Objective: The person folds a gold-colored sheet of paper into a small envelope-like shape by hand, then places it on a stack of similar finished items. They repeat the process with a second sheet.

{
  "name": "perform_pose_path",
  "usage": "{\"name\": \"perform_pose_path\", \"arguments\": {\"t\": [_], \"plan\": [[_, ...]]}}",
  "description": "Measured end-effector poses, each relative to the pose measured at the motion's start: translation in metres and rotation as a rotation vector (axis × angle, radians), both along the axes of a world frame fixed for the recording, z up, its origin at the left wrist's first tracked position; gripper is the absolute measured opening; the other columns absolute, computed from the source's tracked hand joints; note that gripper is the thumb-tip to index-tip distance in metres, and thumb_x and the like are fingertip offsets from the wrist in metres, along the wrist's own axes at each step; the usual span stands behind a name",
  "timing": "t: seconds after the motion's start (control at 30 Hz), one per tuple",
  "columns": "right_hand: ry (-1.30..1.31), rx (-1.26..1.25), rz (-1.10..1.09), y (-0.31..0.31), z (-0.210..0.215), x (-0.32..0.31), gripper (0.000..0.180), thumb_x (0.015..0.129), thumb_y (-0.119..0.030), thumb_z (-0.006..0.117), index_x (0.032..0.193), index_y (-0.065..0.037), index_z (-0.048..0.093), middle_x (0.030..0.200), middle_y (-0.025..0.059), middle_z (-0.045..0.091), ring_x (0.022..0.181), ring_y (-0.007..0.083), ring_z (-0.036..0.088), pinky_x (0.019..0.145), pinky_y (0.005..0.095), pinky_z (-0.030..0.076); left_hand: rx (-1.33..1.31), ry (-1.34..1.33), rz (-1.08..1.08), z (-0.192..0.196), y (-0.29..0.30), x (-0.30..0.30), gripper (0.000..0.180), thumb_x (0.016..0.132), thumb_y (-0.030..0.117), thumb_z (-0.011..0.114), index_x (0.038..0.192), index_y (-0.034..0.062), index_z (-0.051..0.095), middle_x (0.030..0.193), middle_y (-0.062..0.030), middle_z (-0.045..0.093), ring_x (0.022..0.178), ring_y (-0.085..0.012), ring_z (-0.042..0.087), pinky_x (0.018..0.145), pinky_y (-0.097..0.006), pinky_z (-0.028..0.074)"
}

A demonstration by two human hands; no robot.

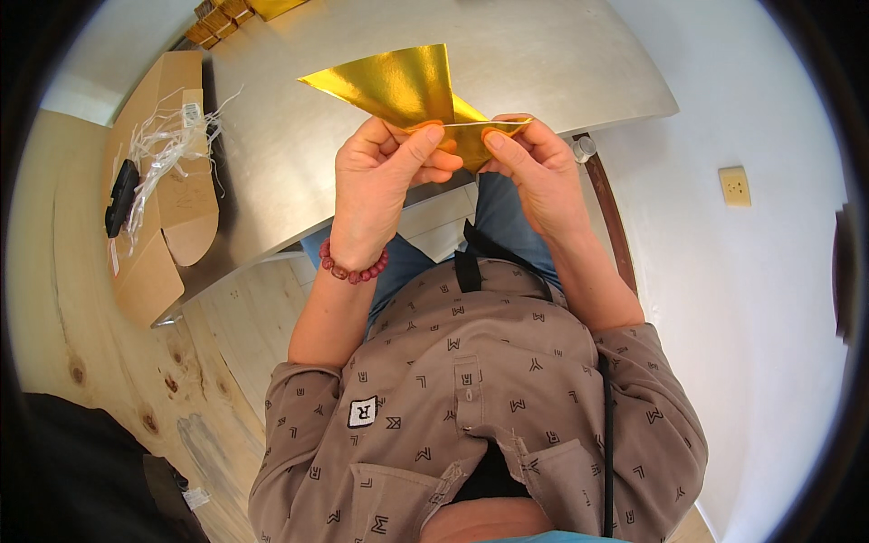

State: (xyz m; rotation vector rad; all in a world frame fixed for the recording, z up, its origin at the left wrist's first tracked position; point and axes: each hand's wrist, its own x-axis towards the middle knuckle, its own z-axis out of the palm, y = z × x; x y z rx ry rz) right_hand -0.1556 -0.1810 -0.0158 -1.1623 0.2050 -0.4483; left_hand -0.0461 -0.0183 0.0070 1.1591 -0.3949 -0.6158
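A sheet of shiny gold foil paper (pixel 394 83) is held up in front of me, partly folded, above the near edge of the metal table. My left hand (pixel 385 167) pinches it near its middle, thumb on top and fingers curled beneath. On the other side, my right hand (pixel 534 167) grips the folded part between thumb and fingers. A pale edge runs along the fold between my two thumbs. One wide flap of the paper stands out to the upper left, beyond my left hand. The fingertips under the paper are partly hidden.
The metal table (pixel 281 136) spreads out ahead. On its left lies an opened cardboard box (pixel 190 195) with clear plastic strips (pixel 167 140) and a black object (pixel 120 199). Stacked brown-gold bundles (pixel 219 20) sit at the far left. A wall socket (pixel 734 185) is at right.
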Motion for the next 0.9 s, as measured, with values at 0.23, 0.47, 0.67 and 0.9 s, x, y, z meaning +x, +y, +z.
{"name": "perform_pose_path", "arguments": {"t": [0.23, 0.47, 0.67, 0.9], "plan": [[-0.015, 0.067, -0.007, -0.0003, -0.0045, 0.0014, 0.021, 0.099, -0.014, 0.071, 0.116, -0.002, 0.068, 0.098, 0.0032, 0.071, 0.085, 0.0100, 0.066, 0.076, 0.0251, 0.055, 0.007, -0.010, -0.003, -0.0014, -0.0010, -0.0003, 0.014, 0.100, 0.011, 0.069, 0.104, -0.0019, 0.065, 0.096, -0.0132, 0.075, 0.081, -0.0185, 0.076, 0.071, -0.028, 0.063], [-0.018, 0.074, -0.010, -0.0020, -0.0052, 0.0036, 0.018, 0.100, -0.014, 0.070, 0.114, -0.002, 0.068, 0.099, 0.0032, 0.071, 0.085, 0.0099, 0.065, 0.078, 0.0267, 0.057, 0.020, -0.019, -0.005, -0.0036, -0.0017, 0.0001, 0.014, 0.100, 0.010, 0.069, 0.106, -0.0021, 0.065, 0.095, -0.0122, 0.075, 0.081, -0.0180, 0.076, 0.071, -0.027, 0.063], [0.010, 0.113, -0.014, -0.0038, -0.0039, 0.0039, 0.017, 0.101, -0.014, 0.068, 0.113, -0.002, 0.068, 0.098, 0.0033, 0.071, 0.086, 0.0102, 0.066, 0.079, 0.0275, 0.057, 0.009, -0.008, -0.004, -0.0060, -0.0031, 0.0006, 0.015, 0.099, 0.008, 0.069, 0.109, -0.0024, 0.065, 0.095, -0.0127, 0.075, 0.080, -0.0179, 0.076, 0.070, -0.027, 0.063], [-0.010, 0.092, -0.017, -0.0042, -0.0066, 0.0046, 0.017, 0.100, -0.015, 0.069, 0.110, -0.001, 0.069, 0.096, 0.0037, 0.072, 0.084, 0.0102, 0.066, 0.077, 0.0261, 0.055, 0.019, -0.015, 0.015, -0.0064, -0.0024, -0.0004, 0.015, 0.100, 0.008, 0.068, 0.111, -0.0020, 0.065, 0.097, -0.0119, 0.075, 0.080, -0.0175, 0.076, 0.070, -0.027, 0.063]]}}
